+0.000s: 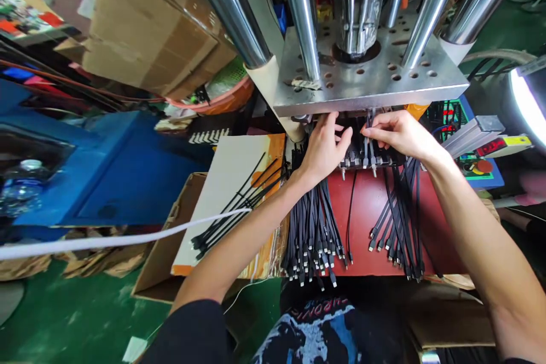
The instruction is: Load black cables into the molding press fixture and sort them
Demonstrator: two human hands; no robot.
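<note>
Right hand [390, 132] pinches one cable [366, 147]; left hand [327, 145], slightly spread, is near bundled cables [313, 224].

This looks like a factory workshop. A big, shiny silver metal machine [371, 94] with thick round poles stands at a flat red counter [362, 205]. Lots of thin black cables with little silver plugs [313, 227] lie there in bunches. A round red button [483, 166], a big brown cardboard box [132, 40] and a green floor [85, 307] show it too.
</note>
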